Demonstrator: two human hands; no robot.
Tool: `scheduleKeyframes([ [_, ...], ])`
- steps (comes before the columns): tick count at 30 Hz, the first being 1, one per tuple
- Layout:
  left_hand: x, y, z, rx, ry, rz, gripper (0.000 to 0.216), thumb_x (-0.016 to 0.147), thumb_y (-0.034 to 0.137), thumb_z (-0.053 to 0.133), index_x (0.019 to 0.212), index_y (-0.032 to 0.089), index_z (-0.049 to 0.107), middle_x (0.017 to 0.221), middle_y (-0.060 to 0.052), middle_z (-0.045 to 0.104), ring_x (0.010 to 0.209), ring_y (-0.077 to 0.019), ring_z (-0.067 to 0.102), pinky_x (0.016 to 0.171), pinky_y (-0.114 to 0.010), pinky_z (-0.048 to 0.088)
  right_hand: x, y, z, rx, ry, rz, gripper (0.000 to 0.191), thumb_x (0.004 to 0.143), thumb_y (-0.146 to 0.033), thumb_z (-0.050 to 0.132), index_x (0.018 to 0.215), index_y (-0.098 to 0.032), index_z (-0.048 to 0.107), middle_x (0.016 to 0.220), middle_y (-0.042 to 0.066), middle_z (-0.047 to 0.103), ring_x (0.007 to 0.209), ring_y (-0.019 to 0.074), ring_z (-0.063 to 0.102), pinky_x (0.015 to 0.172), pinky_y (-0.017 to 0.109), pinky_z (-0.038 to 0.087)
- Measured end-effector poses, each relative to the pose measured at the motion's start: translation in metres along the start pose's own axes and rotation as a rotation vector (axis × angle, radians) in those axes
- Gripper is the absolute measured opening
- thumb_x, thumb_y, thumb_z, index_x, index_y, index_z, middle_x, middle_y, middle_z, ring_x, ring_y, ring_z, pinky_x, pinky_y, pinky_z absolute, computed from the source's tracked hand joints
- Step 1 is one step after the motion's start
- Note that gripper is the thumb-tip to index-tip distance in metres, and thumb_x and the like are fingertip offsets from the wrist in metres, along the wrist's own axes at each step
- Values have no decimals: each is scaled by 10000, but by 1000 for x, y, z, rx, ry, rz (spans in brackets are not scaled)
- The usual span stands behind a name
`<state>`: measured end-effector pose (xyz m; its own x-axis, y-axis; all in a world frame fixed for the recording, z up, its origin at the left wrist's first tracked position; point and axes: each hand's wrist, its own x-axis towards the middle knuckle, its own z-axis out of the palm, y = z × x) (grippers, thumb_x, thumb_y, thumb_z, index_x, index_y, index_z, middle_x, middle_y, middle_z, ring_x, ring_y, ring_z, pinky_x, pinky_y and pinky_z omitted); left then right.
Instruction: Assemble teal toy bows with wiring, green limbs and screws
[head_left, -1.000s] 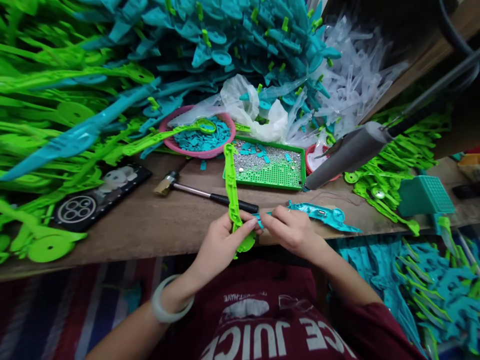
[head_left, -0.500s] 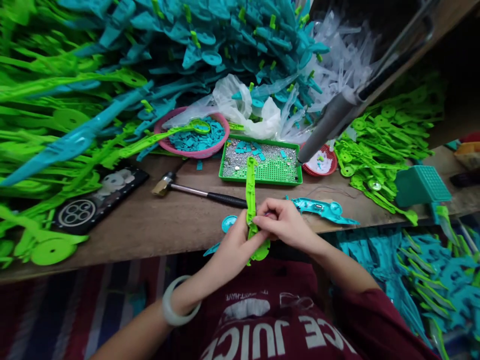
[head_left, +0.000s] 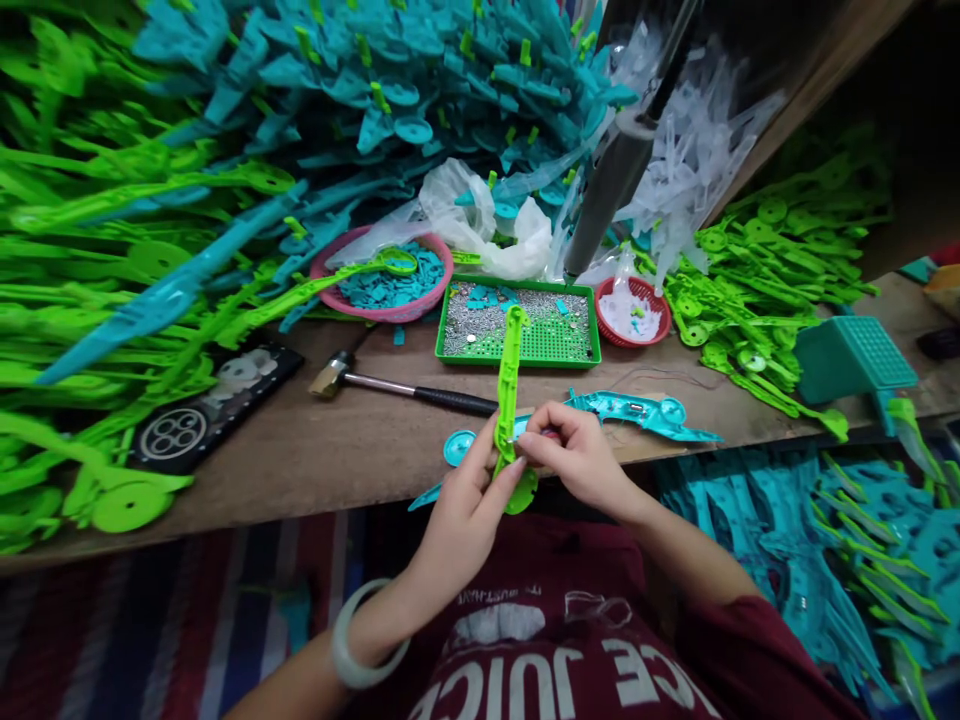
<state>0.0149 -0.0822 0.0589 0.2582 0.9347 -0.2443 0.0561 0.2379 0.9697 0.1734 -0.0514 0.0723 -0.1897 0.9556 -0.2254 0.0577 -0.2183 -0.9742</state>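
Note:
My left hand (head_left: 466, 505) is closed around the lower part of a long bright green plastic piece (head_left: 509, 368), which stands roughly upright with its round end low by my shirt. Against its side, my right hand (head_left: 576, 452) has its fingers pinched together. Something small and reddish shows between those fingers, too hidden to name. A blue plastic part (head_left: 634, 408) lies just beyond my right hand. Under and behind my left hand is another blue part with a round disc (head_left: 459, 447), mostly covered.
A hammer (head_left: 405, 388) lies left of my hands. Behind stand a green tray (head_left: 517, 362) of small metal pieces, a pink basin (head_left: 379, 312) and a red basket (head_left: 661, 300). A grey tool (head_left: 611, 190) hangs above. Green and blue parts are heaped around; a phone (head_left: 217, 405) lies left.
The head view has shifted slightly. My right fingers have moved a little away from my left hand, still at the green piece's side. The grey hanging tool appears farther left and higher.

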Motion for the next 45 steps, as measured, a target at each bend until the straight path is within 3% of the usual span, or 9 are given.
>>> scheduleKeyframes([
  [2,0,-1,0,10,7,7,554,936,413,592,1450,228,501,1125,-58,726,1024,-226,686,928,-325,541,-1,1,0,-14,-6,-22,377,769,-510,732,693,-192,546,577,-61,472,514,67,360,482,214,291],
  [5,1,-4,3,-6,13,42,534,934,425,595,1426,229,531,1372,-84,643,1341,-252,550,1154,-366,410,-3,5,3,-38,11,-49,328,800,-467,704,703,-196,545,555,-63,473,499,70,374,470,212,294],
  [8,0,-10,7,-88,32,8,516,948,491,571,1388,221,572,1433,-84,609,1400,-253,500,1201,-376,362,-5,8,7,-22,35,-73,253,832,-385,663,713,-202,535,538,-62,501,481,71,395,464,207,313],
  [13,0,-22,9,-193,168,-47,534,946,586,560,1307,204,652,1321,-92,686,1332,-270,560,1180,-409,395,-7,7,9,125,-22,-31,291,831,-424,669,717,-211,507,523,-56,550,438,66,424,442,200,345],
  [18,2,-28,9,-207,165,-65,548,945,606,557,1283,190,674,1253,-105,719,1264,-269,609,1110,-396,468,-7,6,9,127,6,-42,265,834,-388,660,712,-212,505,503,-53,568,408,66,433,418,193,343],
  [26,4,-22,12,-297,126,-120,568,905,638,613,1252,195,692,1225,-83,729,1215,-254,633,1114,-382,457,-9,7,8,178,3,-31,248,822,-357,667,708,-212,501,507,-53,574,397,63,440,415,192,344],
  [34,5,-24,14,-255,136,-129,566,899,637,623,1243,192,690,1261,-91,713,1223,-253,625,1110,-375,455,-12,11,7,59,82,-89,194,812,-255,641,674,-212,510,499,-57,559,424,68,426,452,204,340],
  [39,4,-24,15,-297,138,-160,568,856,638,679,1183,174,703,1169,-91,733,1084,-241,668,948,-330,536,-15,12,8,16,109,-135,185,826,-213,612,671,-212,510,513,-55,563,450,73,429,493,216,355],
  [45,15,-27,8,-89,136,-4,420,966,556,566,1019,161,696,932,-44,727,793,-158,645,710,-254,508,-10,16,2,-83,37,-159,161,891,-277,613,765,-205,542,628,-39,587,546,97,504,556,232,402],
])
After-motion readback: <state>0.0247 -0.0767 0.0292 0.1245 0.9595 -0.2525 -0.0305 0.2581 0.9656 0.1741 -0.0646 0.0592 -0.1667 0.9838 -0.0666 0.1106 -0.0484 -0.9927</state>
